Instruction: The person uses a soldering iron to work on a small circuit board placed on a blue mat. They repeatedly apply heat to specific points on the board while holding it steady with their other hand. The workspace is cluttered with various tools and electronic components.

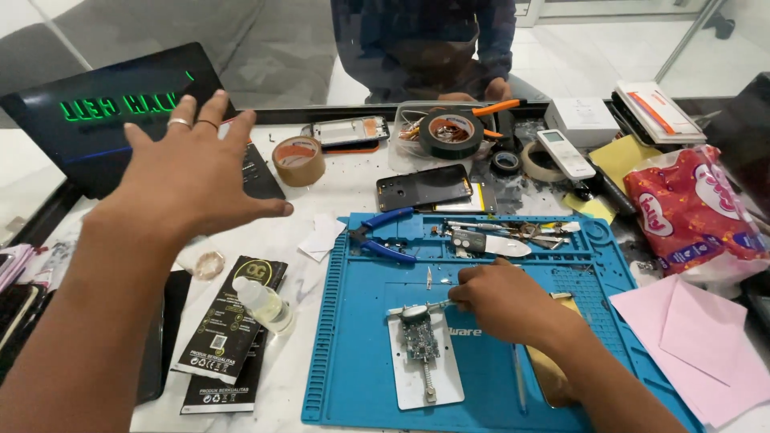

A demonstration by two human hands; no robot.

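Nearest, a small green circuit board (421, 340) sits clamped in a metal holder on a white plate (426, 370), its long axis running from the near edge of the ribbed blue rubber mat (353, 337) toward the far edge. Right hand (505, 301) rests beside it, fingers curled around a thin metal tool (429, 305) whose tip points left over the board. Left hand (188, 172) hovers above the pale worktop, fingers spread, empty. Brown tape roll (298, 160) lies beyond.
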